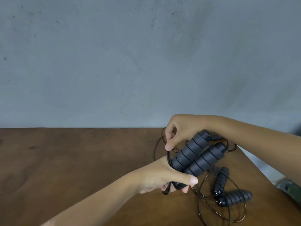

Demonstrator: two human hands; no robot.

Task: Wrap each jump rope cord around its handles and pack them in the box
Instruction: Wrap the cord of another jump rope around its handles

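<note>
Head: handles (196, 158) diag, caps upper-right.

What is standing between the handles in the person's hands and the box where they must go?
This cannot be judged: no box shows in the head view. The left hand grips the pair of handles at the lower end, and the right hand pinches the cord beside them. A second rope lies loose on the table.
</note>
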